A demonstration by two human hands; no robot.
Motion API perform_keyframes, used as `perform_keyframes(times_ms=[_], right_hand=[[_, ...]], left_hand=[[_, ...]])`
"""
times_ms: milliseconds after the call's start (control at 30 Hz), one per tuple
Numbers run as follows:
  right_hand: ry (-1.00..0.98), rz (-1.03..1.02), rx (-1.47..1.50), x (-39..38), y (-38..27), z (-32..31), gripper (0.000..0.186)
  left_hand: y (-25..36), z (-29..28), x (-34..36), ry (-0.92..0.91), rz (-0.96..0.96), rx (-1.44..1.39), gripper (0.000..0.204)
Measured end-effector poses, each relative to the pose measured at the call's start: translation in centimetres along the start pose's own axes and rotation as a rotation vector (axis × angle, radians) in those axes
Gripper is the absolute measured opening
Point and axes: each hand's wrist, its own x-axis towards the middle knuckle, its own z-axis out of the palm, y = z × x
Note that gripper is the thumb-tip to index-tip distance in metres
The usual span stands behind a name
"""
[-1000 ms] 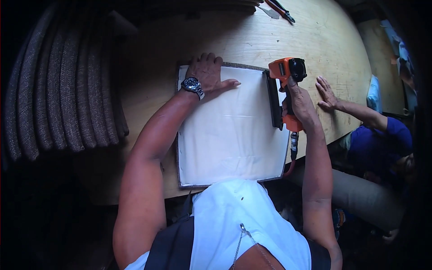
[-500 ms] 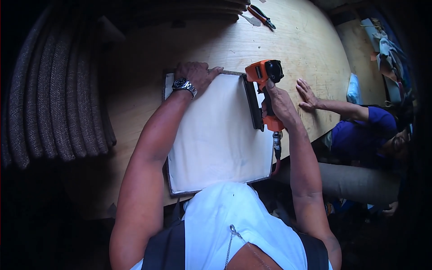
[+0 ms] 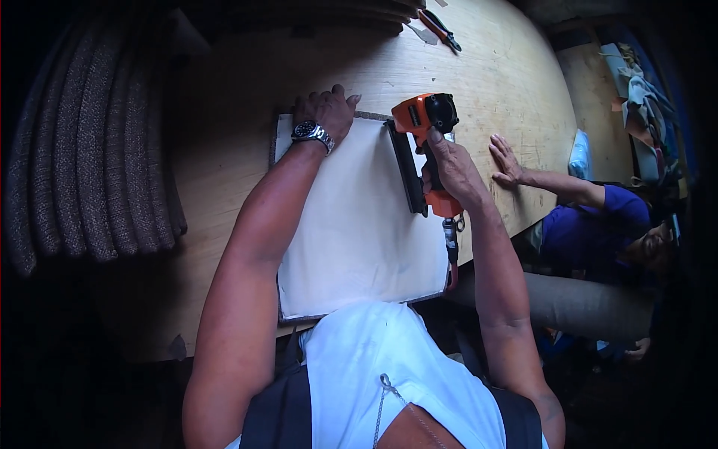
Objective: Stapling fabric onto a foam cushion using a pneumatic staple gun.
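A pale, white-backed upholstered panel point(image 3: 357, 232) with a dark woven fabric border lies face down in front of me, its near edge against my white shirt. At its far left edge, my left hand point(image 3: 326, 114) is closed over the border, fingers curled past the edge; a metal wristwatch point(image 3: 310, 132) is on that wrist. My right hand point(image 3: 458, 170) is wrapped round the handle of an orange and black pneumatic staple gun point(image 3: 416, 116). The gun's nose is at the panel's far edge, right of my left hand; whether it touches is unclear. A red air hose point(image 3: 452, 275) hangs from its handle.
Brown fabric-covered panels point(image 3: 97, 150) stand stacked at left. Pliers point(image 3: 441, 31) lie on the wooden table point(image 3: 508, 82) at the far side. Another person's hand point(image 3: 508, 159) rests on the table at right, near a light blue packet point(image 3: 580, 155). A grey roll point(image 3: 583, 305) lies lower right.
The staple gun in my right hand has moved a little left along the panel's far edge. My left hand has shifted slightly right, its thumb less stretched out along the edge.
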Motion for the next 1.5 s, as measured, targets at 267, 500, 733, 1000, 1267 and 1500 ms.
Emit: perform_keyframes(times_ms=[267,500,733,1000,1267,1500], right_hand=[[-0.041,-0.012,-0.022,0.4,-1.3,1.2,0.085],[-0.076,-0.034,-0.082,0.8,-2.1,2.7,0.095],[-0.072,-0.054,-0.082,0.7,-1.7,2.6,0.102],[-0.072,-0.024,-0.062,0.4,-2.7,2.9,0.093],[-0.116,-0.05,-0.084,1.1,-4.0,4.2,0.082],[-0.038,-0.089,-0.078,-0.4,-5.1,3.0,0.079]], left_hand=[[-0.2,-0.1,1.2,-0.047,-0.121,-0.097,0.045],[-0.9,0.1,2.1,0.036,-0.09,-0.284,0.043],[-9.8,-3.4,-2.0,0.075,0.172,-0.496,0.057],[-11.2,-1.9,-2.3,0.078,0.059,-0.561,0.055],[-10.8,-0.8,-2.7,0.263,0.071,-0.596,0.041],[-11.4,-0.6,-2.5,0.396,0.158,-0.586,0.032]])
